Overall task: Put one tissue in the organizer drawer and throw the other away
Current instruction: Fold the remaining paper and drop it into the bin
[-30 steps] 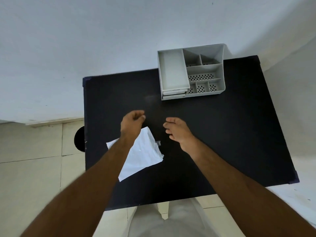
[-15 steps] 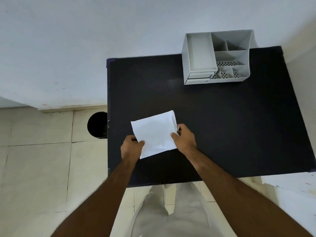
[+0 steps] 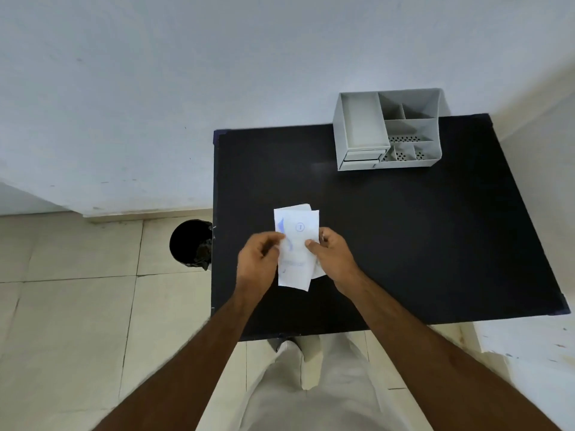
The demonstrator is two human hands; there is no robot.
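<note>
A white tissue packet point(image 3: 295, 244) with faint blue print is held upright above the black table point(image 3: 404, 228). My left hand point(image 3: 258, 262) grips its left edge and my right hand point(image 3: 334, 256) pinches its right edge. A second white layer peeks out behind it at the top and lower right; I cannot tell whether that is a separate tissue. The grey organizer point(image 3: 389, 129) stands at the table's far edge, its two small drawers point(image 3: 361, 159) shut at the front left. A black bin point(image 3: 191, 244) stands on the floor just left of the table.
A pale wall runs behind the table and organizer. Beige floor tiles point(image 3: 77, 306) lie to the left. My legs in light trousers point(image 3: 311, 393) stand at the table's near edge. A white surface point(image 3: 529, 343) sits at the lower right.
Both hands went from hovering over the flat white sheet to gripping it, then lifted and folded it narrower and upright. The camera view shifted, so the table now sits further right.
</note>
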